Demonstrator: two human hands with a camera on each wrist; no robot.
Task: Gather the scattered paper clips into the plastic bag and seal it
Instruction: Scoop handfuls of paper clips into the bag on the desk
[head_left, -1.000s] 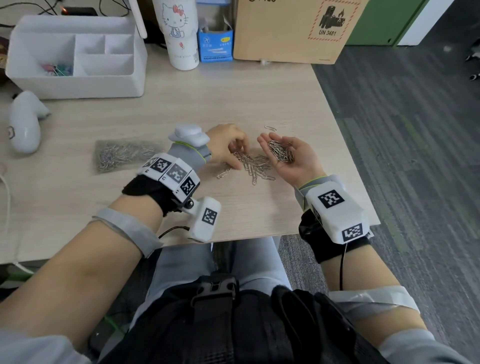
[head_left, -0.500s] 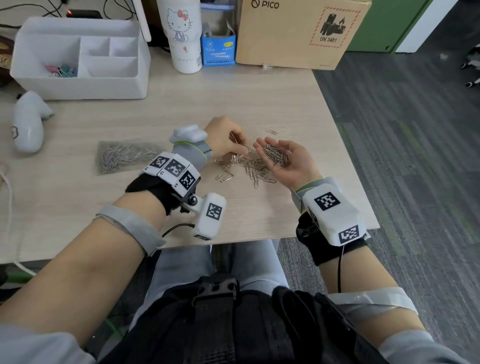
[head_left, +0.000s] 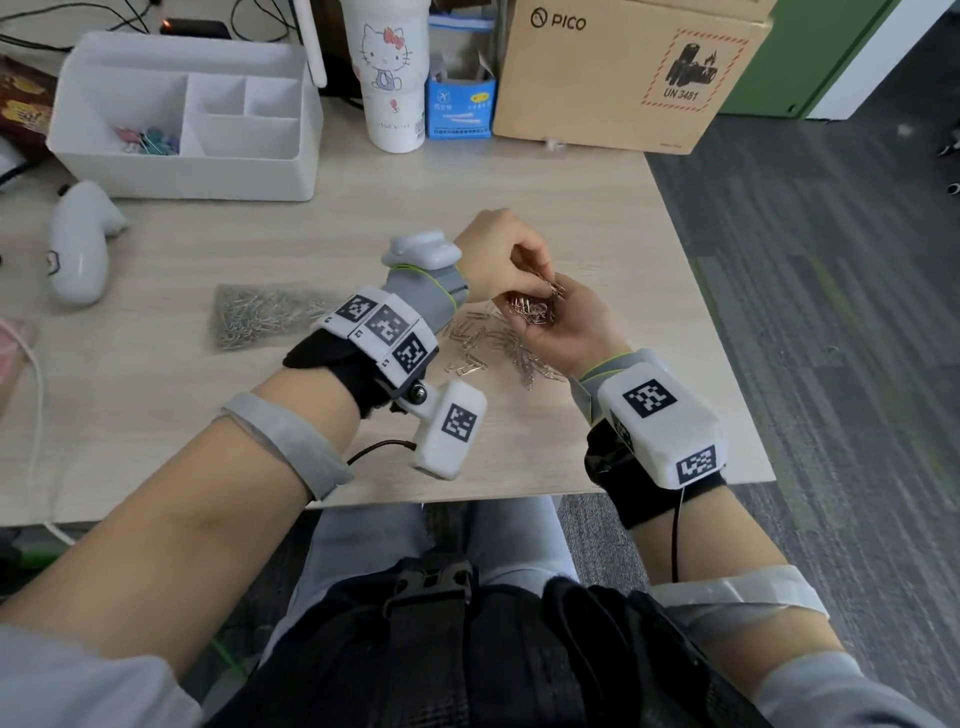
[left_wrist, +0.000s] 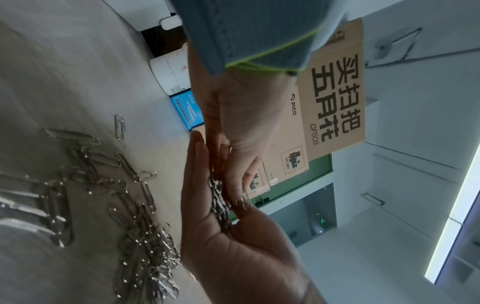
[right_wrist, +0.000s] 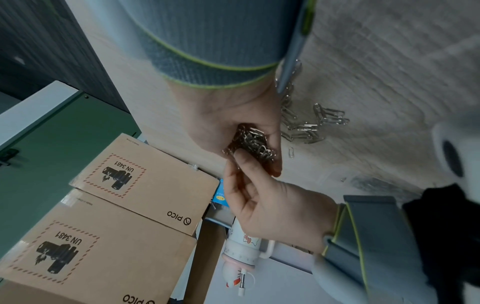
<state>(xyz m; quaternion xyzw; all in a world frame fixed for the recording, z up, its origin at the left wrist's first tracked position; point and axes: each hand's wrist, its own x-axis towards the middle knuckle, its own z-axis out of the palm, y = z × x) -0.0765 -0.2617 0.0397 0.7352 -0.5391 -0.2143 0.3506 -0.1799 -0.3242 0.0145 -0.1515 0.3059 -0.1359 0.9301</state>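
Over desk (head_left: 571, 218) | left hand (head_left: 498, 254) pinches clips (head_left: 535, 306) | right hand (head_left: 566, 332) cups them

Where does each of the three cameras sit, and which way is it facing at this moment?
Head: worn high, facing down at the desk; shows both forearms and lap.
Left wrist: looks along the left hand, fingertips pinching paper clips over the right palm.
Right wrist: looks along the cupped right hand; left hand reaches in.
Shared: all show both hands and the loose pile.
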